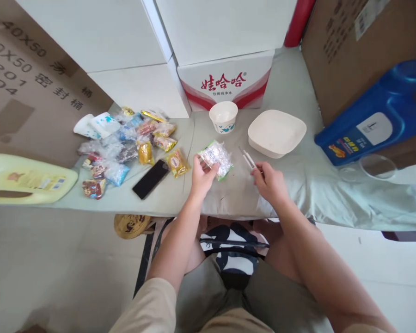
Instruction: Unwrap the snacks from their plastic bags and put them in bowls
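My left hand (204, 175) grips a snack packet (215, 157) by its near left side, thumb on top. The packet is shiny silver with green edges and sits just above the cloth. To the right of it, my right hand (271, 181) is closed around a slim, white tool (248, 158) with a thin tip pointing away from me. Its exact kind is too small to tell. The tip is apart from the packet. Behind the packet stands a white paper cup (223, 118) with a blue pattern, and a white square bowl (276, 133) lies beyond my right hand.
Left of my hands lie a black phone (151, 179), a yellow packet (176, 163) and a heap of wrapped snacks (125, 143). A yellow jug (27, 180) and a blue bottle (370, 115) flank the table. Boxes (225, 83) line the back.
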`<state>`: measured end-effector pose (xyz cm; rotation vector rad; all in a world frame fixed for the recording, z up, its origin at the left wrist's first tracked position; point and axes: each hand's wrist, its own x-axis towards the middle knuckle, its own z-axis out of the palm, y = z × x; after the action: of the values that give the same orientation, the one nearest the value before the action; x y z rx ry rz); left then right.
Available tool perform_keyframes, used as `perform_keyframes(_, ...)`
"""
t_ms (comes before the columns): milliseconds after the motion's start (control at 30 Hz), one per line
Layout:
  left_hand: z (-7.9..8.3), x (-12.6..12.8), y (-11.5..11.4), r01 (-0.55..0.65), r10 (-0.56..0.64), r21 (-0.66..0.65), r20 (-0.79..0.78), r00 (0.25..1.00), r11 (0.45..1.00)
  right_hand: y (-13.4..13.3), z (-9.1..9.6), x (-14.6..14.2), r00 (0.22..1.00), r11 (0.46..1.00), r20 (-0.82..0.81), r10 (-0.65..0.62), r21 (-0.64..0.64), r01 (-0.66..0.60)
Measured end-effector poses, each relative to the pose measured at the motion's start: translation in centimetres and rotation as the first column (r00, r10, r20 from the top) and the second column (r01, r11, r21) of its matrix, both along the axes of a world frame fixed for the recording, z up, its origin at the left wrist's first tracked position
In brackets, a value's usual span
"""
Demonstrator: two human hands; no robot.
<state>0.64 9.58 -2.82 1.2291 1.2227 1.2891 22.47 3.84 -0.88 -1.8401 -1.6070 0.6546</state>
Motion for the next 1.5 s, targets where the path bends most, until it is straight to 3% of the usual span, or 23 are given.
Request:
perform_keyframes(67, -0.8, 0.9, -0.2, 0.032, -0.032, 0.002, 0.000, 0.999, 0.999, -0.3, 0.0, -0.7, 0.994, 0.995, -0.078, 0.071, 0.070, -0.065)
perform_keyframes(133, -1.7, 1.3, -0.3, 0.059, -0.059, 0.012, 0.000, 0.998, 0.998, -0.3, -0.2, -1.5, 0.995, 0.990, -0.039, 0.093, 0.107, -0.088)
perform_keyframes(267, -2.0, 0.7, 0.5, -0.060, 0.060, 0.007, 0.057, 0.997, 0.998, 0.4, -0.7, -2.2, 0.989, 0.991, 0.103, 0.106, 0.075, -0.114)
perform_keyframes(367, -1.2, -0.8, 1.6, -0.161, 0.163, -0.029, 0.103, 0.981, 0.987, 0.9, -1.0, -1.5, 0.972, 0.998, 0.234, 0.011, 0.064, -0.027)
perform_keyframes(433, -0.7, -1.8, 2.0, -0.142, 0.149, -0.065, 0.122, 0.981, 0.988, 1.1, -1.1, -0.9, 0.937, 0.986, 0.326, -0.123, 0.144, 0.080)
perform_keyframes(500, -0.7, -2.5, 2.1, -0.055, 0.067, -0.114, 0.101, 0.993, 0.992, 1.3, -1.1, -0.6, 0.913, 0.960, 0.358, -0.195, 0.261, 0.103)
perform_keyframes(533, -0.8, -2.7, 2.0, -0.005, 0.013, -0.129, 0.057, 0.998, 0.992, 1.4, -1.1, -0.7, 0.919, 0.951, 0.357, -0.170, 0.305, 0.057)
perform_keyframes(600, -1.1, -3.0, 1.6, 0.051, -0.061, -0.102, -0.104, 0.993, 0.993, 1.5, -1.2, -1.1, 0.934, 0.933, 0.357, 0.009, 0.332, -0.136)
perform_keyframes(700, -1.5, -3.2, 1.3, 0.058, -0.024, 0.079, -0.375, 0.927, 0.995, 1.4, -1.5, -2.3, 0.886, 0.868, 0.373, 0.274, 0.302, -0.395)
perform_keyframes(800, -1.3, -3.4, 1.1, 0.223, -0.047, 0.243, -0.570, 0.820, 0.944, 1.3, -1.6, -2.7, 0.899, 0.864, 0.339, 0.278, 0.321, -0.388)
perform_keyframes(900, -0.9, -3.7, 1.1, 0.373, -0.106, 0.283, -0.654, 0.749, 0.884, 1.2, -1.4, -1.8, 0.921, 0.865, 0.267, 0.284, 0.342, -0.366)
perform_keyframes(967, -0.8, -4.0, 1.1, 0.313, -0.086, 0.279, -0.608, 0.790, 0.908, 1.1, -1.4, -0.9, 0.929, 0.872, 0.244, 0.279, 0.341, -0.352)
perform_keyframes(1067, -0.5, -4.1, 0.9, 0.123, 0.011, 0.256, -0.467, 0.884, 0.959, 1.0, -1.4, 0.2, 0.951, 0.907, 0.225, 0.214, 0.316, -0.279)
perform_keyframes(1100, -0.4, -4.0, 0.8, 0.125, 0.005, 0.259, -0.452, 0.892, 0.958, 1.0, -1.5, 0.4, 0.955, 0.916, 0.213, 0.206, 0.301, -0.265)
perform_keyframes(1233, 0.0, -2.8, 0.7, 0.411, -0.223, 0.241, -0.554, 0.802, 0.879, 0.9, -1.4, 0.3, 0.958, 0.933, 0.166, 0.235, 0.237, -0.270)
perform_keyframes(1300, 0.1, -2.4, 0.7, 0.416, -0.262, 0.214, -0.510, 0.819, 0.884, 0.9, -1.3, 0.3, 0.971, 0.951, 0.144, 0.190, 0.220, -0.219)
perform_keyframes(1433, 0.0, -3.1, 0.9, 0.152, -0.125, 0.101, -0.234, 0.964, 0.983, 1.0, -1.2, 1.2, 0.989, 0.970, 0.103, 0.105, 0.208, -0.124)
perform_keyframes(1500, 0.1, -3.5, 0.8, 0.055, -0.039, 0.097, -0.160, 0.986, 0.994, 1.1, -1.4, 1.6, 0.987, 0.969, 0.116, 0.112, 0.206, -0.135)
